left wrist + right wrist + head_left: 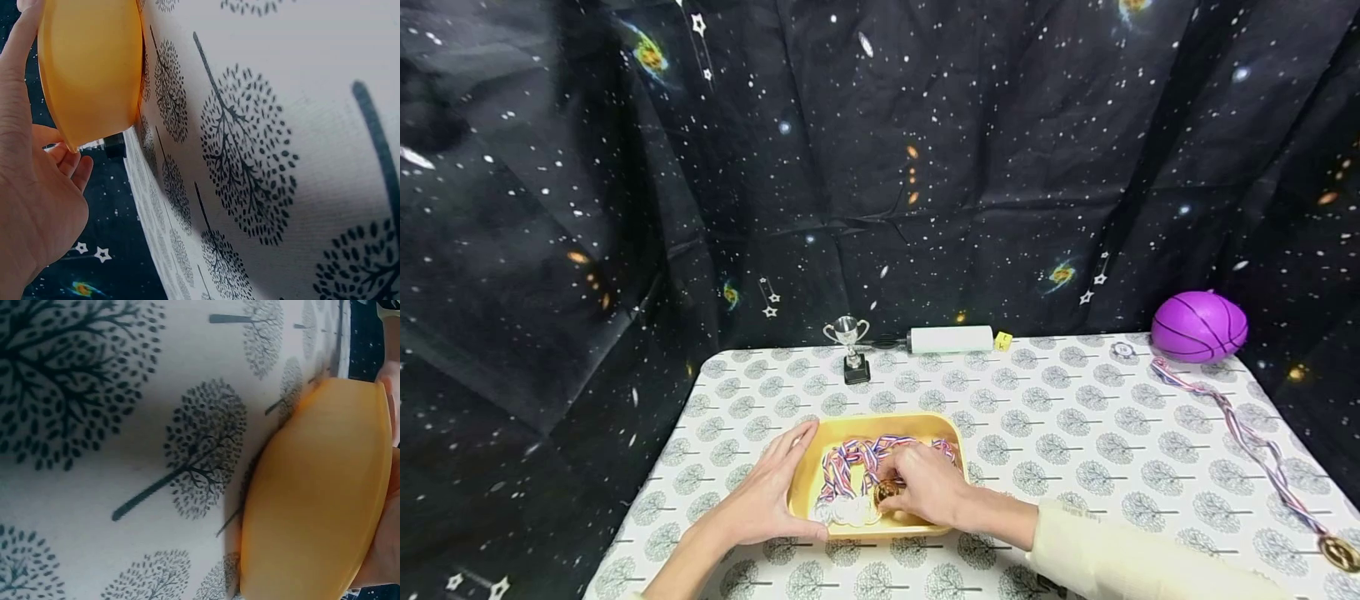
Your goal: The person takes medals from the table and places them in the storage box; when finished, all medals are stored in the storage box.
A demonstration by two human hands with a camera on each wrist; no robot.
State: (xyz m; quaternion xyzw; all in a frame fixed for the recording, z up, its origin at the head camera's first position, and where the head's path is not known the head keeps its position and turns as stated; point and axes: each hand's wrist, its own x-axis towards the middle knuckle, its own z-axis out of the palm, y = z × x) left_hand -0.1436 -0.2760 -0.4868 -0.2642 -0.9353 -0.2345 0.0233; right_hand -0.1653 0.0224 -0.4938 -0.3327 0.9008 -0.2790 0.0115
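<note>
A yellow plastic tray (pixel 957 429) on the table holds medals with red, white and blue striped ribbons (pixel 857 454). Silver-white medals (pixel 848 510) lie at its front left. My left hand (pixel 767 483) holds the tray's left end, thumb along the front side and fingers toward the back corner. Inside the tray, my right hand (pixel 925 483) pinches a gold medal (pixel 884 492) beside the silver ones, its fingers hiding part of it. Both wrist views show the tray's outer wall (pixel 94 69), and in the right wrist view the wall (pixel 319 494) hides most of the right hand.
At the back stand a small silver trophy cup (pixel 847 337), a white cylinder (pixel 951 339) lying on its side and a yellow letter cube (pixel 1003 341). A purple ball (pixel 1199 327) sits back right, near another ribboned gold medal (pixel 1339 552).
</note>
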